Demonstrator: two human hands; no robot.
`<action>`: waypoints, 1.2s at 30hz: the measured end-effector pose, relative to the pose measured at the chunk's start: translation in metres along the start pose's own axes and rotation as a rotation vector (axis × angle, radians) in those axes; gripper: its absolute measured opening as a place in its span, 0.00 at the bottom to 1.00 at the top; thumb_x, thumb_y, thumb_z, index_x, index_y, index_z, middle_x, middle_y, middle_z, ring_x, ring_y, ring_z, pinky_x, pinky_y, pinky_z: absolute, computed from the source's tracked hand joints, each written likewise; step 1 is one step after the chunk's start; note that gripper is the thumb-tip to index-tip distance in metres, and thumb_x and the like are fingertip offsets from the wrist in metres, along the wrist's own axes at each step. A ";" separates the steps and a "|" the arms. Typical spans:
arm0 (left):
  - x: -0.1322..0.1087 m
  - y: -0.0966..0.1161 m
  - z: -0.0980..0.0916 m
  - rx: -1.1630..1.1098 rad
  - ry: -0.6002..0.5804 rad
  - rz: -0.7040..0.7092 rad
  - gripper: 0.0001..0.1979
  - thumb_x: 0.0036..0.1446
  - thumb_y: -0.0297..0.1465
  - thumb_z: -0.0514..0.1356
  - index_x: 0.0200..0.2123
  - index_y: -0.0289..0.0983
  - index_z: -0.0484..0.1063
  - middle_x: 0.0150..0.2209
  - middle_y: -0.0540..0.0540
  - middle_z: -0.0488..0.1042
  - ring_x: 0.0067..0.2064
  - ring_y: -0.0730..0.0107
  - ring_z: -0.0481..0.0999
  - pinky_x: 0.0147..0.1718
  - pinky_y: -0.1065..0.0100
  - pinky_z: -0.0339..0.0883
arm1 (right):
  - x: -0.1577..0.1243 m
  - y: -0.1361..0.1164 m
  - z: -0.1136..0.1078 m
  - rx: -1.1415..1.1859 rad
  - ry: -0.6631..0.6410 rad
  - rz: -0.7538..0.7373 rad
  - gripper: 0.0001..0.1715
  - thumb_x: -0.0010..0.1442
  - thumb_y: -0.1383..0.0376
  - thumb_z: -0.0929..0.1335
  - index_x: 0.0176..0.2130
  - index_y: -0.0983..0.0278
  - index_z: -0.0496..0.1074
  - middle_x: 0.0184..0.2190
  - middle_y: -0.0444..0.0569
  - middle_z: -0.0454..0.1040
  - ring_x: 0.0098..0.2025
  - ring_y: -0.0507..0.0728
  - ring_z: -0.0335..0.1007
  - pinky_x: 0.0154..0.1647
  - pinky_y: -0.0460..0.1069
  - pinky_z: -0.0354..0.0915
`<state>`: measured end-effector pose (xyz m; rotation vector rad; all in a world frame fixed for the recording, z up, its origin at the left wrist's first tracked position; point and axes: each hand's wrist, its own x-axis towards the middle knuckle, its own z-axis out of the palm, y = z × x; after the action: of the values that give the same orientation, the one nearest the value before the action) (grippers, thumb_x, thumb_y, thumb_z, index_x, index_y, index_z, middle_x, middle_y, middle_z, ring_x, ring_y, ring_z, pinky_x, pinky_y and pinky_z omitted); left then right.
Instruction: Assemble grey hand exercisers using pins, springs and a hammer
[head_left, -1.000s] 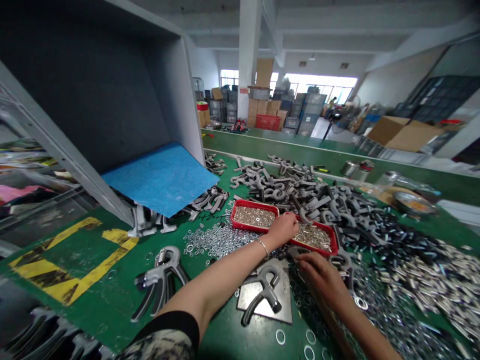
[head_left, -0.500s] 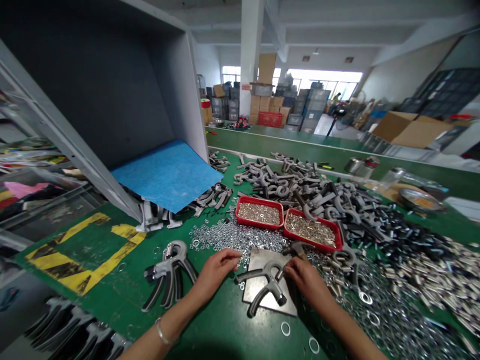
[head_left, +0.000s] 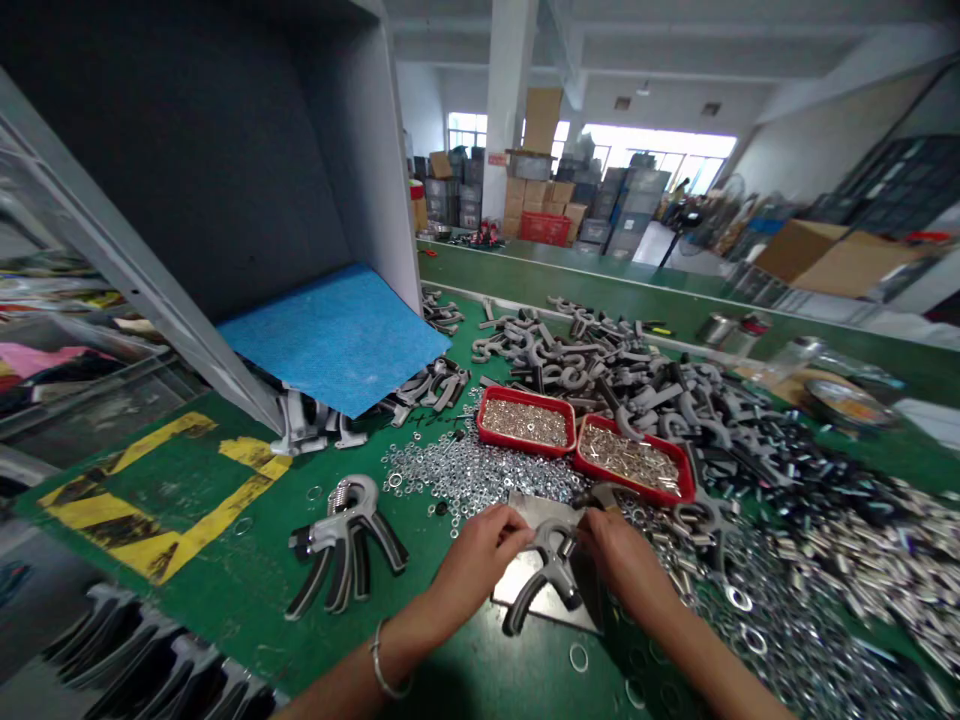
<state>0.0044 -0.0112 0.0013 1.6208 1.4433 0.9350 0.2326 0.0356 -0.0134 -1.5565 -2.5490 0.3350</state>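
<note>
A grey hand-grip exerciser (head_left: 541, 582) lies on a small metal plate (head_left: 559, 610) on the green table. My left hand (head_left: 480, 562) is closed with its fingers pinched at the left side of the exerciser's top. My right hand (head_left: 626, 560) is closed on the right side of the same top. Whether either hand also pinches a small part is hidden. Just beyond the hands stand two red trays of small metal parts, the left tray (head_left: 527, 422) and the right tray (head_left: 634, 462).
An assembled exerciser (head_left: 346, 540) lies to the left. Loose washers (head_left: 457, 470) spread ahead, grey handle parts (head_left: 600, 365) pile at the back, and metal pins (head_left: 847, 570) cover the right. A tilted grey bin with a blue sheet (head_left: 334, 335) stands at the left.
My left hand drew back from the red trays to the exerciser on the plate. My right hand came in from the right, and both now close on its top.
</note>
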 end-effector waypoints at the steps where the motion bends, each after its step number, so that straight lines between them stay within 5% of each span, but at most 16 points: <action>1: 0.003 0.000 0.006 0.059 -0.006 0.039 0.07 0.60 0.33 0.59 0.30 0.37 0.72 0.33 0.49 0.74 0.38 0.65 0.73 0.39 0.66 0.63 | 0.001 -0.002 0.001 -0.029 0.003 -0.022 0.10 0.63 0.72 0.61 0.33 0.63 0.69 0.33 0.54 0.76 0.39 0.61 0.72 0.41 0.52 0.63; 4: 0.011 0.000 0.024 0.251 -0.004 0.143 0.07 0.61 0.30 0.60 0.30 0.37 0.71 0.35 0.48 0.74 0.42 0.63 0.72 0.44 0.63 0.62 | 0.002 -0.002 -0.001 -0.084 0.000 -0.085 0.09 0.62 0.73 0.64 0.33 0.63 0.70 0.34 0.53 0.77 0.42 0.62 0.72 0.43 0.52 0.63; 8: 0.017 -0.005 0.039 0.454 -0.015 0.181 0.07 0.62 0.30 0.59 0.31 0.36 0.71 0.37 0.45 0.74 0.44 0.59 0.71 0.46 0.58 0.62 | -0.013 0.019 -0.013 -0.151 0.087 -0.014 0.10 0.65 0.61 0.64 0.44 0.64 0.69 0.41 0.57 0.76 0.43 0.65 0.72 0.41 0.55 0.66; 13: 0.016 -0.009 0.042 0.595 -0.031 0.231 0.07 0.63 0.31 0.59 0.33 0.35 0.71 0.37 0.44 0.73 0.43 0.59 0.71 0.45 0.59 0.63 | -0.030 0.044 -0.015 -0.335 0.174 0.110 0.13 0.62 0.57 0.66 0.31 0.63 0.67 0.30 0.59 0.73 0.37 0.70 0.69 0.37 0.60 0.66; 17: 0.020 -0.006 0.043 0.808 -0.105 0.453 0.06 0.64 0.29 0.57 0.35 0.33 0.72 0.36 0.42 0.73 0.42 0.57 0.71 0.45 0.57 0.63 | -0.033 0.045 -0.013 -0.236 0.203 0.071 0.11 0.66 0.60 0.60 0.34 0.61 0.64 0.34 0.57 0.74 0.39 0.66 0.71 0.41 0.57 0.66; 21: 0.024 -0.001 0.039 0.913 -0.234 0.660 0.10 0.66 0.26 0.52 0.36 0.33 0.73 0.36 0.43 0.73 0.40 0.59 0.71 0.43 0.58 0.63 | -0.047 0.031 -0.025 0.095 0.117 0.100 0.12 0.70 0.59 0.55 0.40 0.60 0.62 0.31 0.49 0.75 0.30 0.58 0.73 0.32 0.50 0.66; 24: 0.018 0.003 0.035 0.864 -0.226 0.578 0.10 0.66 0.33 0.54 0.36 0.35 0.72 0.37 0.44 0.73 0.42 0.58 0.71 0.46 0.56 0.63 | -0.061 0.017 -0.035 0.379 -0.030 0.158 0.16 0.70 0.53 0.54 0.41 0.58 0.63 0.32 0.49 0.77 0.33 0.59 0.75 0.35 0.50 0.65; 29: -0.010 0.005 0.035 0.686 -0.154 0.355 0.14 0.59 0.37 0.62 0.47 0.38 0.69 0.48 0.42 0.70 0.50 0.54 0.67 0.51 0.54 0.62 | -0.065 0.004 -0.042 0.440 -0.200 0.244 0.22 0.69 0.51 0.54 0.40 0.59 0.67 0.33 0.51 0.78 0.36 0.62 0.75 0.39 0.52 0.65; 36: -0.024 0.000 0.049 0.633 -0.045 0.098 0.43 0.55 0.33 0.62 0.68 0.30 0.43 0.59 0.32 0.62 0.58 0.44 0.61 0.60 0.44 0.51 | -0.052 -0.023 -0.054 0.507 -0.217 0.163 0.23 0.67 0.48 0.57 0.40 0.60 0.70 0.37 0.53 0.79 0.40 0.61 0.75 0.44 0.51 0.66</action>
<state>0.0456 -0.0383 -0.0214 2.1612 1.7484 0.5023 0.2495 -0.0145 0.0443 -1.5852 -2.2217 1.1234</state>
